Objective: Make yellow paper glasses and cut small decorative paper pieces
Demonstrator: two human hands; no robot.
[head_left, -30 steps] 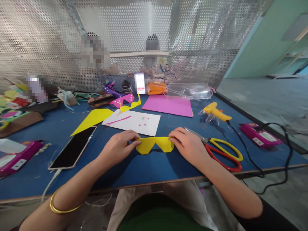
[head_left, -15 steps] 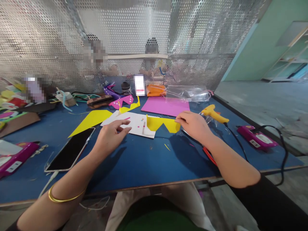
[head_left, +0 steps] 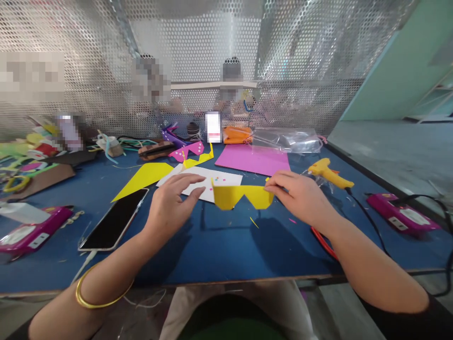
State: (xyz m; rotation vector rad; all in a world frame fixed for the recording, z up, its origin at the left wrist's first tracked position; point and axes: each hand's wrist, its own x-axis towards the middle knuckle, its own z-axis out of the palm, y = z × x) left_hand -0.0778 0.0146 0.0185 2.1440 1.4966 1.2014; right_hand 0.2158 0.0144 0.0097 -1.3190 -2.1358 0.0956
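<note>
The right hand (head_left: pixel 300 198) has its grip closed on the right end of the yellow cutout (head_left: pixel 242 197): thumb and fingertips pinch the paper's upper right corner, and the cutout sticks out leftward from the pinch, held upright above the blue worktop (head_left: pixel 219 241) with its two pointed lobes hanging down. Its left end is free, with a short flap standing up at the corner. The left hand (head_left: pixel 170 208) holds nothing; its grip is open, fingers stretched forward and slightly spread, the fingertips (head_left: pixel 198 179) over the near edge of the white sheet (head_left: pixel 201 182), just left of the cutout but apart from it.

In the same head view, a phone (head_left: pixel 115 219) lies face up left of the left hand, with a yellow triangle (head_left: pixel 145 177) of paper beyond it. A pink sheet (head_left: pixel 253 160) lies behind the cutout. A glue gun (head_left: pixel 329 172) rests to the right of the right hand, and a red scissor handle (head_left: pixel 320 238) shows under the right forearm. Pink cases (head_left: pixel 401 215) sit near both worktop edges.
</note>
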